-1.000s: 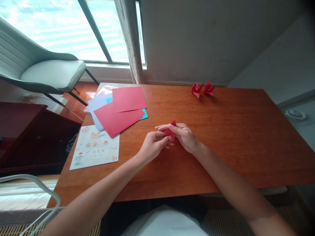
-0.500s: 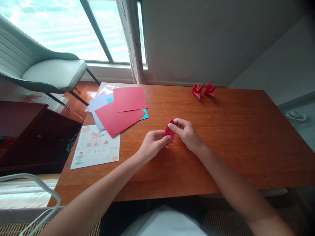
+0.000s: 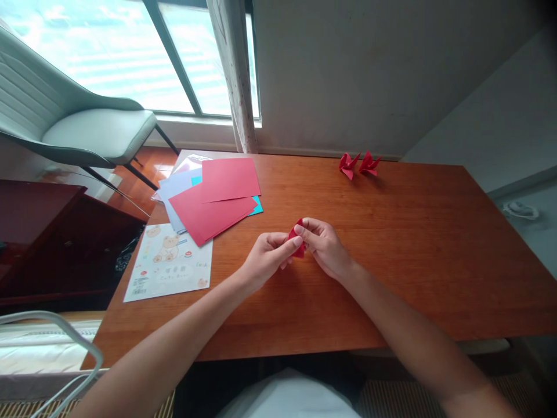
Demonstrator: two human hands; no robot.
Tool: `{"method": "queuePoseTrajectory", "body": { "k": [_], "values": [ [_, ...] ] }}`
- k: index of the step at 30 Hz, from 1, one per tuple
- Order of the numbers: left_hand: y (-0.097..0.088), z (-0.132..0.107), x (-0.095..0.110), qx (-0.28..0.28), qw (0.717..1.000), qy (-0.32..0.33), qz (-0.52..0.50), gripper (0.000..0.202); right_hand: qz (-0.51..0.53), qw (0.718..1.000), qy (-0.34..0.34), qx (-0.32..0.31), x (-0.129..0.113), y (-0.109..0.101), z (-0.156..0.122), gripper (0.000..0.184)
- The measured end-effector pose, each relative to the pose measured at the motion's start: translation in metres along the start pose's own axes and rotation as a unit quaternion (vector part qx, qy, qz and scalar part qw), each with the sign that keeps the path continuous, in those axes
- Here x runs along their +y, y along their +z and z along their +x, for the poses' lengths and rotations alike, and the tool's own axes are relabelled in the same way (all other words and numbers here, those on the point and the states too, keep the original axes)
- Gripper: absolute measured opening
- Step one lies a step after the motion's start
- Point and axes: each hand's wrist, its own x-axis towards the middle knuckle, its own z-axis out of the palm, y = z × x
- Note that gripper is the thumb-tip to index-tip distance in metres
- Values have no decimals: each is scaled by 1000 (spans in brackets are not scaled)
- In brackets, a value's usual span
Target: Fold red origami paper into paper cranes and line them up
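Over the middle of the wooden table (image 3: 413, 261), my left hand (image 3: 267, 258) and my right hand (image 3: 324, 247) pinch a small folded piece of red paper (image 3: 297, 242) between them. Fingers of both hands are closed on it, and most of the piece is hidden behind them. To the left lies a stack of red paper sheets (image 3: 215, 200) on top of pale blue and turquoise sheets. Two finished red paper figures (image 3: 358, 165) stand side by side at the far edge of the table.
A printed sheet with a bear drawing (image 3: 172, 261) lies at the table's left front. A grey chair (image 3: 82, 130) stands by the window beyond the left end. A dark cabinet (image 3: 47, 238) is to the left, and a curtain (image 3: 235, 75) hangs at the back.
Both hands have closed in on the red piece, which shows less than before. The view has tilted a little, so everything sits slightly lower in frame.
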Motion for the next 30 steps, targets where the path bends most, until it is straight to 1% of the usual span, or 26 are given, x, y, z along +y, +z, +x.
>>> {"method": "queuePoseTrajectory", "body": {
  "k": [3,6,8,10,12,14,17,21,23,26,30],
  "values": [
    [-1,1,1,49,998,27,8,44,-29,1000,10,0,-1,2,-2,37],
    [-2,4,2,95,994,41,20,46,-97,995,5,-38,-2,4,-4,41],
    [-2,5,2,106,993,42,21,48,-115,992,-11,-45,-1,5,-5,40],
    [-3,5,2,110,993,40,20,49,-110,993,-16,-29,0,6,-5,39],
    [-4,5,2,104,994,40,18,50,-102,995,-15,-15,1,5,-5,40],
    [-6,5,2,82,996,40,5,48,-95,995,-16,-11,2,4,-4,40],
    [-7,5,3,45,998,38,-29,44,-82,996,-26,-12,2,3,-3,39],
    [-8,3,3,23,997,34,-63,44,-44,998,-28,-21,0,5,-6,38],
    [-7,1,3,16,996,30,-79,45,-18,999,-21,-30,0,8,-8,38],
    [-4,-1,2,26,995,26,-91,45,19,999,-17,-33,1,12,-10,37],
    [-1,-1,-1,18,993,21,-113,46,74,996,29,-45,5,12,-8,35]
  ]
}}
